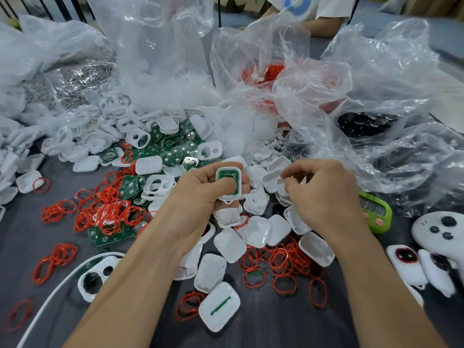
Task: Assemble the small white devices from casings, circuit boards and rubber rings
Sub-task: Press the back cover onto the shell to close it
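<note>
My left hand (203, 194) grips a white casing (229, 185) with a green circuit board seated in it, thumb pressing on the board. My right hand (324, 194) hovers just to the right with curled fingers, thumb and forefinger pinched together; what they hold, if anything, is too small to tell. Loose white casings (229, 244) lie under and around both hands. Red rubber rings (283, 262) are scattered across the dark table (27, 237), with another bunch of rubber rings (110, 212) at the left. Green circuit boards (170, 149) are piled behind the hands.
Crumpled clear plastic bags (351, 96) of parts fill the back and right. A green digital timer (375, 212) sits right of my right hand. A white controller (439, 232) and finished devices (406, 264) lie at the right edge. Another person sits across the table.
</note>
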A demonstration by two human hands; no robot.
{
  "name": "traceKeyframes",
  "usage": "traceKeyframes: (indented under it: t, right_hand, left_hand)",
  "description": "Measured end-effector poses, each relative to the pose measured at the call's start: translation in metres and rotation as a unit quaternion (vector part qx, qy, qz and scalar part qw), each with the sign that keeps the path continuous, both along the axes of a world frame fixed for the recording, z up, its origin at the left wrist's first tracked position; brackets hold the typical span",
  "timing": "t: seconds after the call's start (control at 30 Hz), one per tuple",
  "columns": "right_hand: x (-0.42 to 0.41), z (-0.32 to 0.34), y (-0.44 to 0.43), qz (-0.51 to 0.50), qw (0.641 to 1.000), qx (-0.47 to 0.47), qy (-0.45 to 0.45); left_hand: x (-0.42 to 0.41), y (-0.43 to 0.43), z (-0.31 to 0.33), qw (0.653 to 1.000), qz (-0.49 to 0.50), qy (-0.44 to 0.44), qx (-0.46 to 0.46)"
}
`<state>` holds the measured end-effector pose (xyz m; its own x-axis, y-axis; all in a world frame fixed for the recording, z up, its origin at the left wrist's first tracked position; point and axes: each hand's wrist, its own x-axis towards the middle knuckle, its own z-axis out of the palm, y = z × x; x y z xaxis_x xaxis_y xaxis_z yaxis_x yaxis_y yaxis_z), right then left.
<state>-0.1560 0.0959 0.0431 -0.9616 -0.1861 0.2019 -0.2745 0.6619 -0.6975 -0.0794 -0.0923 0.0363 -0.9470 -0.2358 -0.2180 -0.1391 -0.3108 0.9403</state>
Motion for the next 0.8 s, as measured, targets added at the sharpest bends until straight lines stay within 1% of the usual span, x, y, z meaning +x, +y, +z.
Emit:
traceKeyframes:
  t: [0.1,0.2,0.23,0.3,0.33,0.37,0.4,0.47,0.53,0.6,0.67,0.7,0.73,0.77,0.8]
  right_hand:
    - [0.001,0.005,0.005,0.024,0.999,0.020,-0.007]
    - [0.003,0.009,0.008,0.048,0.994,0.092,-0.015]
    - [0.004,0.013,0.009,0.058,0.993,0.099,-0.020]
    - [0.009,0.022,0.008,0.108,0.987,0.084,-0.081]
    - [0.012,0.027,0.007,0.148,0.977,0.090,-0.122]
    - [0.016,0.030,0.006,0.188,0.963,0.121,-0.147]
    - [0.019,0.032,0.003,0.220,0.949,0.168,-0.149]
    - [0.025,0.032,-0.004,0.248,0.930,0.247,-0.112]
    - [0.028,0.031,-0.010,0.246,0.929,0.263,-0.084]
    - [0.027,0.026,-0.009,0.235,0.940,0.237,-0.077]
    - [0.023,0.020,-0.006,0.213,0.959,0.163,-0.096]
    - [0.021,0.017,-0.005,0.197,0.968,0.107,-0.109]
    - [0.017,0.015,-0.004,0.172,0.976,0.032,-0.130]
    - [0.014,0.014,-0.003,0.138,0.976,-0.056,-0.156]
    - [0.010,0.014,-0.002,0.104,0.968,-0.139,-0.182]
  left_hand:
    - [0.000,-0.002,0.001,1.000,0.002,-0.012,0.019]
    - [0.001,-0.004,0.003,0.999,-0.016,-0.019,0.034]
    - [0.001,-0.004,0.004,0.999,-0.021,-0.020,0.043]
    - [0.001,-0.004,0.005,0.997,-0.024,-0.024,0.066]
    - [0.001,-0.004,0.005,0.996,-0.025,-0.025,0.078]
    - [0.001,-0.005,0.006,0.995,-0.026,-0.025,0.089]
    - [0.001,-0.005,0.006,0.994,-0.028,-0.025,0.099]
    - [0.001,-0.006,0.006,0.993,-0.027,-0.023,0.109]
    - [0.001,-0.006,0.006,0.993,-0.023,-0.021,0.112]
    - [0.001,-0.005,0.005,0.993,-0.024,-0.020,0.115]
    - [0.001,-0.006,0.005,0.993,-0.029,-0.019,0.116]
    - [0.001,-0.006,0.005,0.993,-0.033,-0.019,0.115]
    - [0.001,-0.006,0.004,0.993,-0.036,-0.019,0.112]
    - [0.001,-0.006,0.004,0.993,-0.039,-0.019,0.109]
    - [0.001,-0.006,0.004,0.993,-0.042,-0.018,0.108]
